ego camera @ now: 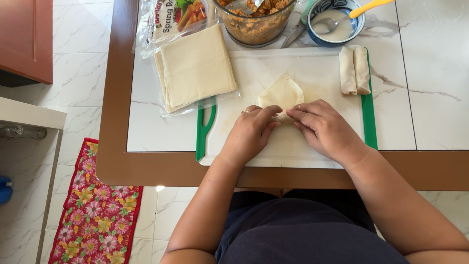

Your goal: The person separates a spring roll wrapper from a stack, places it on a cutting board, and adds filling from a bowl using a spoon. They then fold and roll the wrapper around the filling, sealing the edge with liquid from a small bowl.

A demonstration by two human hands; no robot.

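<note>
Nearest to us, our two forearms reach over a dark lap onto a white tabletop [161,132] with a brown border. Our left hand [251,133] and right hand [323,128] sit side by side on a white cutting board [303,146] with green edges. Both hands are curled, fingertips meeting, pinching the near edge of a pale pastry wrapper [282,93] as they roll it; the wrapper's rounded far flap lies flat on the board just beyond our fingers. A ring shows on the left hand.

Farther along the board, at its right end, two finished rolls [354,70] lie touching each other. Left of the board rests a stack of square wrappers [195,66] on clear plastic. At the far edge stand a glass bowl of filling [255,22] and a blue bowl [337,24] of white liquid holding a spoon.

On the floor to our left lies a red floral mat [97,215].
</note>
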